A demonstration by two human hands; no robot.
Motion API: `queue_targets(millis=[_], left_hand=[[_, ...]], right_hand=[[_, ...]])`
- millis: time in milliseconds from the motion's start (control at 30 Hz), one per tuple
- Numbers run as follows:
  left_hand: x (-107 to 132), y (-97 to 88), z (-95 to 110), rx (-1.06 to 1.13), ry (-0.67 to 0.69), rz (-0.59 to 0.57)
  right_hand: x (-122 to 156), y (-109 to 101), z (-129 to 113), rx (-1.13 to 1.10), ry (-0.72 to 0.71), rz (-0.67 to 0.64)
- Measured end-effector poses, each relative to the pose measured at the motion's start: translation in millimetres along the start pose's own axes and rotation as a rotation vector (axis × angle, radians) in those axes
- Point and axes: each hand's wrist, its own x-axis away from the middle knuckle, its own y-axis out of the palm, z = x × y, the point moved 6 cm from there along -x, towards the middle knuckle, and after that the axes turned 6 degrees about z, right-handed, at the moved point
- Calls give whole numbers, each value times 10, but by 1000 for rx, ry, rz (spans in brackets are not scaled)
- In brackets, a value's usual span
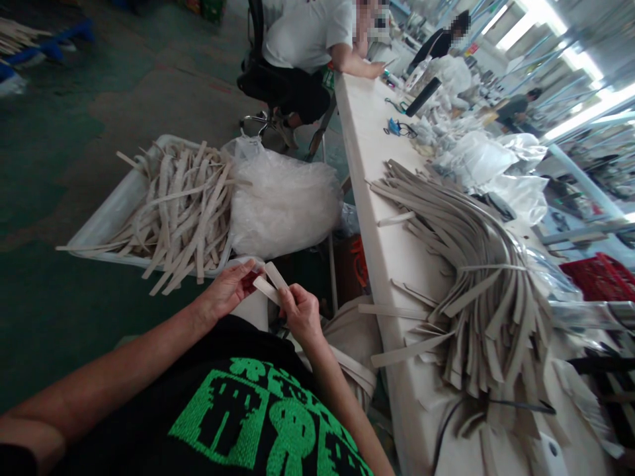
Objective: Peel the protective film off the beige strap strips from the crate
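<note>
My left hand [231, 288] and my right hand [299, 311] are held close together above my lap, both pinching a short pale beige strip [268, 281] that looks split or doubled at its upper end. My left fingers grip its left end, my right fingers its lower end. A large fanned pile of long beige strips [476, 264] lies on the white workbench [381, 244] to my right. To my left a white tray [112, 215] holds a tangle of similar strips [181, 211].
A clear plastic bag [282, 201] sits beside the tray. A person in a white shirt [307, 30] sits on a black chair at the bench's far end, others work farther back. Scissors [397, 127], plastic bags [491, 162] and a red crate [602, 274] are around the bench.
</note>
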Motion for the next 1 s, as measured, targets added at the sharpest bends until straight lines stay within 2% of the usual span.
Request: queue_targets(millis=[133,333,500,700,833,933,1000], left_hand=[[10,-13,-30,-18,-23,48],[45,25,-44,-88,-28,47],[25,1,-59,-128,-24,17],[-1,-29,-79,-117,-15,-14],[25,9,-175,-146,-20,-68],[60,43,-255,-181,-43,-108],[63,24,-219,-176,-33,-103]], right_hand=[[-40,-91,-23,233,-34,104],[-61,-131,-125,620,-147,222],[-53,-141,-114,773,-202,261],[-38,-98,-137,799,-244,227],[-57,2,-182,777,-203,177],[-113,44,-203,638,-133,108],[-137,25,-186,425,-70,-6]])
